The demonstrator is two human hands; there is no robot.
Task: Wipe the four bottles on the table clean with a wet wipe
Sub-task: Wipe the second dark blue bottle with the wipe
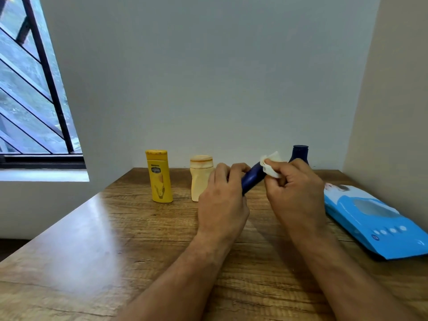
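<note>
My left hand grips the lower end of a dark blue bottle, held tilted above the table with its top pointing up and right. My right hand pinches a white wet wipe against the bottle's upper end. A yellow bottle stands upright at the back left. Beside it stands a cream bottle, partly hidden by my left hand. Another dark blue bottle stands behind my right hand, only its top showing.
A blue wet wipe pack lies flat on the wooden table at the right, close to the side wall. The back wall runs just behind the bottles. A barred window is at the far left.
</note>
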